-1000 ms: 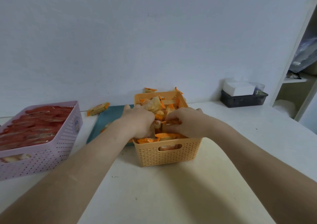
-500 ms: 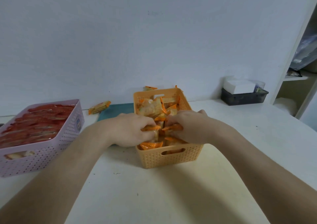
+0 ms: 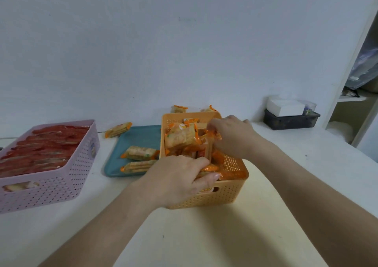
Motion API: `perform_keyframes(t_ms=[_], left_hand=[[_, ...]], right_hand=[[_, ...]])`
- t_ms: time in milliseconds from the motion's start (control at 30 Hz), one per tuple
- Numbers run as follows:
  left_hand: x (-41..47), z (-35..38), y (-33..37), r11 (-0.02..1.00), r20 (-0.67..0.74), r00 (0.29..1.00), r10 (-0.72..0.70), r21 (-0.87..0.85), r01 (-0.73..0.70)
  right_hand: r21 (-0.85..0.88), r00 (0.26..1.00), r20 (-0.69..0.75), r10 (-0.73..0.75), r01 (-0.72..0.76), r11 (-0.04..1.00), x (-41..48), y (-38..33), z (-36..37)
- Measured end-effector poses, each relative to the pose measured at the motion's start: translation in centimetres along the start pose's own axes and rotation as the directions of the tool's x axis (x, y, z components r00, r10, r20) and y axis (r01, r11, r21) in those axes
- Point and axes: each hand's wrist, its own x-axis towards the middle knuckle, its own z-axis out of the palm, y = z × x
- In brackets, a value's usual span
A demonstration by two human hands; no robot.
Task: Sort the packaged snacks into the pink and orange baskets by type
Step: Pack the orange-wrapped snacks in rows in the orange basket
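The orange basket (image 3: 225, 195) stands at the table's centre, packed with orange-wrapped snack packets (image 3: 180, 137). My left hand (image 3: 180, 176) is at its near rim, fingers and thumb curled round packets at the front. My right hand (image 3: 231, 135) reaches in from the far right side and pinches upright packets there. The pink basket (image 3: 61, 180) on the left holds rows of red-wrapped packets (image 3: 45, 144). Two orange packets (image 3: 141, 153) lie on a teal tray (image 3: 139, 133) between the baskets.
One loose orange packet (image 3: 118, 129) lies on the table behind the tray, and two more (image 3: 179, 108) lie behind the orange basket by the wall. A dark bin with a white box (image 3: 290, 119) sits at the back right, beside a white shelf unit (image 3: 347, 103).
My left hand has drawn back to the basket's near rim and my right hand has shifted to its far right side. The packets on the teal tray are uncovered now.
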Motion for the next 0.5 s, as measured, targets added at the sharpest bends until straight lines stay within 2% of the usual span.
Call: perform_keyframes(t_ms=[133, 333, 433, 500], left_hand=[[-0.1, 0.3, -0.1, 0.998, -0.049, 0.999, -0.001, 0.055, 0.003], [-0.4, 0.8, 0.0, 0.992, -0.123, 0.992, -0.039, 0.111, 0.053], [-0.3, 0.9, 0.1, 0.992, -0.131, 0.99, -0.051, 0.112, 0.066], [-0.3, 0.9, 0.2, 0.992, -0.128, 0.99, -0.062, 0.098, 0.075]], right_hand=[[-0.105, 0.974, 0.212, -0.083, 0.107, 0.989, 1.8, -0.8, 1.5], [-0.084, 0.977, 0.015, -0.211, 0.212, 0.974, 0.7, -0.6, 1.1], [-0.002, 0.964, -0.045, -0.262, 0.262, 0.965, -1.0, -0.2, -0.6], [0.052, 0.967, -0.034, -0.252, 0.254, 0.966, -2.3, -0.4, -2.0]])
